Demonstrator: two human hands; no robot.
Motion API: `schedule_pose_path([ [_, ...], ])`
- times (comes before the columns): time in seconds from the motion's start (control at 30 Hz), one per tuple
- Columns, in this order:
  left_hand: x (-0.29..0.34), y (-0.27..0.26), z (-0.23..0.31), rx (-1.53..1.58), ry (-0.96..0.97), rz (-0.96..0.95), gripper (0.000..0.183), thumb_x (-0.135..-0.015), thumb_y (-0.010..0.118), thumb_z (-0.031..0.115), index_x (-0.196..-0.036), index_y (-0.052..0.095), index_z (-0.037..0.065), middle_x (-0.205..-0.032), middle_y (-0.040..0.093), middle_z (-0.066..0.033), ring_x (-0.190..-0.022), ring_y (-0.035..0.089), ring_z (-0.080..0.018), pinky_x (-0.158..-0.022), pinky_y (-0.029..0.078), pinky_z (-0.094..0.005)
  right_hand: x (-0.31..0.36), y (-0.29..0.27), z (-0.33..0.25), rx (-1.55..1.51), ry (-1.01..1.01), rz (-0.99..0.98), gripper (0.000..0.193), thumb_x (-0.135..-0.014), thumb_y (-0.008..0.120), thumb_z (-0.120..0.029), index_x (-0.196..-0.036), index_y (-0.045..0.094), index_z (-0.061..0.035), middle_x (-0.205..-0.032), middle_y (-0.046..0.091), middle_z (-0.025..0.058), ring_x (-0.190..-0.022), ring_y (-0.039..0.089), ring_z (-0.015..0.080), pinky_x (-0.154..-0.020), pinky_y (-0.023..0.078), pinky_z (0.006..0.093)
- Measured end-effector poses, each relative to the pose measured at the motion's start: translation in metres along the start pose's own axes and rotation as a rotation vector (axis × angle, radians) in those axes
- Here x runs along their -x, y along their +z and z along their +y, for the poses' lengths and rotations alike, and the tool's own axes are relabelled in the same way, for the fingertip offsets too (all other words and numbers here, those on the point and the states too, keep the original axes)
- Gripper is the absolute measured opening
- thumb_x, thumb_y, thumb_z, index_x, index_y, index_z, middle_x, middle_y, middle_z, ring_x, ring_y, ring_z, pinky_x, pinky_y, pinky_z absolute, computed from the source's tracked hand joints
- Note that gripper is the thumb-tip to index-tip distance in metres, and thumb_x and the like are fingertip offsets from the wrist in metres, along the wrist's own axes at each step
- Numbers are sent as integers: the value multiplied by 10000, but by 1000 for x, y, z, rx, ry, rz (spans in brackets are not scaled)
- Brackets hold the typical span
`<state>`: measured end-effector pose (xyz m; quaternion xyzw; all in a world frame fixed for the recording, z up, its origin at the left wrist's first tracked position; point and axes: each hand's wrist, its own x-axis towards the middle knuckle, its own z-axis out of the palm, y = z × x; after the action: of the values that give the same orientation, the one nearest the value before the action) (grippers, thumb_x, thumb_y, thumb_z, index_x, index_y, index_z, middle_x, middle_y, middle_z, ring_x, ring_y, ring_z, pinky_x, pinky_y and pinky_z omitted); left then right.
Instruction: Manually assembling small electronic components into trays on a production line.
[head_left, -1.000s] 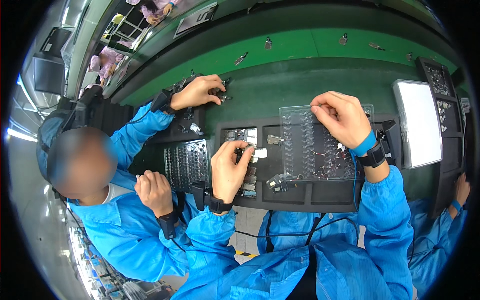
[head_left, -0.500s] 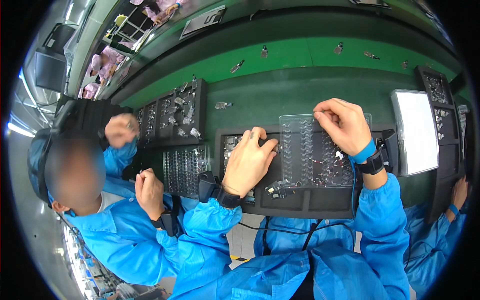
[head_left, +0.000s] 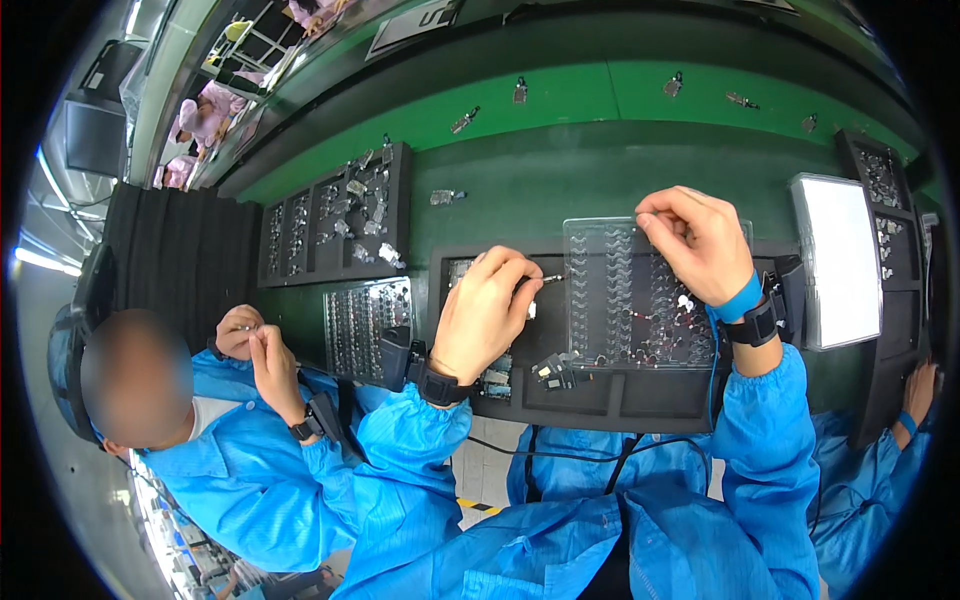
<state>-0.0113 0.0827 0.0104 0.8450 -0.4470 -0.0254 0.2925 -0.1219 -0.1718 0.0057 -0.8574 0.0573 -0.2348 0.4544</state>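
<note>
My left hand [head_left: 485,315] is closed in a pinch on a small metal component [head_left: 552,279], whose thin end sticks out past the fingertips. A small white piece [head_left: 531,311] shows just under those fingers. My right hand [head_left: 697,245] pinches the far edge of a clear plastic tray [head_left: 590,344]. Rows of wavy moulded slots run along this tray, and small parts with red and white bits sit in its right side and near edge. Beneath it lies a black foam tray [head_left: 640,398] with compartments. A dark cluster of small parts [head_left: 556,371] rests by the clear tray's near-left corner.
At left, a co-worker's hands [head_left: 262,350] meet near another filled clear tray [head_left: 368,325]. Behind it stands a black parts tray [head_left: 335,215]. A white panel [head_left: 838,262] and another black tray [head_left: 890,240] lie right. Loose metal parts [head_left: 448,197] dot the green bench [head_left: 520,165].
My left hand has drawn slightly left and the component now shows at its fingertips. My right hand stays at the tray's far edge. The co-worker's hands have come together.
</note>
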Motion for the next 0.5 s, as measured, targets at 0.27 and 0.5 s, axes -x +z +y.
schedule_pose_path([
  [0.27, 10, 9, 4, -198, 107, 9, 193, -839, 711, 9, -1027, 718, 52, -1068, 691, -83, -946, 643, -321, -816, 553, -419, -1, 1, 0, 34, -4, 0, 114, -915, 698, -96, -967, 703, 6, -759, 624, 86, -594, 553, 160, -571, 459, 301],
  [0.5, 12, 15, -3, -206, 146, -23, 227, -845, 704, 20, -1070, 703, 45, -1121, 696, -73, -983, 642, -311, -842, 553, -406, -1, -13, -6, 93, -36, -121, 119, -897, 720, -117, -941, 718, -7, -768, 636, 93, -618, 589, 202, -588, 478, 322],
])
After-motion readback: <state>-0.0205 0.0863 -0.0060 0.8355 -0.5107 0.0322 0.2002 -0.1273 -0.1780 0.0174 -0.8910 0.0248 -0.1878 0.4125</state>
